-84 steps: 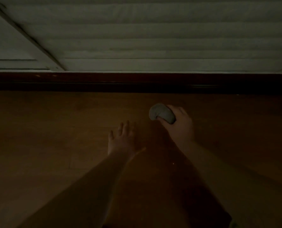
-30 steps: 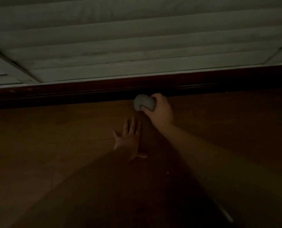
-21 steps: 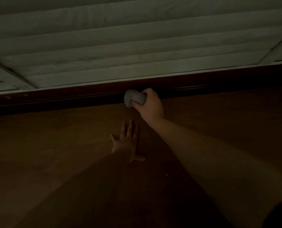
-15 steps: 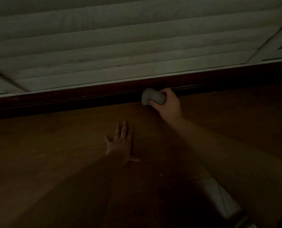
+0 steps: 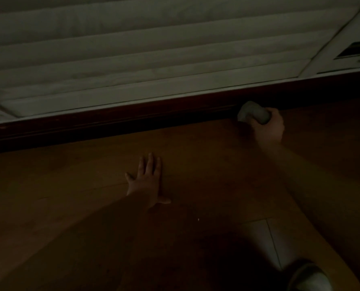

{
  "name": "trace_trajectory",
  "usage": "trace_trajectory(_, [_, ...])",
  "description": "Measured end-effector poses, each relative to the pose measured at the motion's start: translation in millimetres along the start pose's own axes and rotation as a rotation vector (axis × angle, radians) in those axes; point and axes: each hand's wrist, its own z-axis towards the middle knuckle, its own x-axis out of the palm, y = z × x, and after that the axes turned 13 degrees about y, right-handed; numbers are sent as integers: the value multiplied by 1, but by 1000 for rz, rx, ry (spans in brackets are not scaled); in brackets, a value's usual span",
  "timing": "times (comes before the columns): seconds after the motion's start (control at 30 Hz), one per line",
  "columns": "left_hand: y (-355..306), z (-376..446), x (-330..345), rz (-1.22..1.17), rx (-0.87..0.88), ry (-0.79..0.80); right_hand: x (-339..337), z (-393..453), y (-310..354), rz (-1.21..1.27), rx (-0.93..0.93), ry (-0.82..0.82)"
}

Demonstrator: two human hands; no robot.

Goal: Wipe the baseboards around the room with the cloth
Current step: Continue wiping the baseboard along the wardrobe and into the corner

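The room is dim. A dark reddish-brown baseboard (image 5: 132, 120) runs across the view where the wall meets the wooden floor. My right hand (image 5: 268, 128) grips a balled grey cloth (image 5: 252, 115) and holds it against the baseboard's lower edge, right of centre. My left hand (image 5: 147, 181) lies flat on the floor (image 5: 69, 185) with its fingers straight, well short of the baseboard.
Above the baseboard rises a pale wall panel with horizontal slats (image 5: 153, 55), framed at the right by a slanted pale strip (image 5: 332, 45). A lighter tile patch (image 5: 265, 238) shows at the lower right, with a pale rounded object (image 5: 313, 280) at the bottom right corner.
My right hand went from the floor up to the baseboard, then slid the cloth rightward along it. My left hand stayed flat on the floor. The view shifted right.
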Motion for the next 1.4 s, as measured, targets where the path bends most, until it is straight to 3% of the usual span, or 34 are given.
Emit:
trace_trajectory(0.13, [-2, -2, -2, -14, -5, 7, 23, -23, 5, -34, -25, -28])
trace_trajectory(0.33, [-1, -2, 0, -28, -1, -21, 117, -82, 72, 38, -263, 299])
trace_trajectory(0.57, [2, 1, 1, -37, 19, 4, 186, -111, 135, 104, -309, 449])
trace_trajectory(0.77, [3, 1, 2, -58, 37, -25, 153, -74, 110, 101, -273, 398])
trace_trajectory(1.1, [4, 7, 6, 80, 48, -59, 31, -15, 41, 93, -131, 193])
trace_trajectory(1.3, [9, 27, -1, 436, 321, -118, -7, -6, 11, 96, 29, 11])
trace_trajectory(1.4, [7, 32, -15, 476, 418, -170, -11, -15, 3, 131, 42, -36])
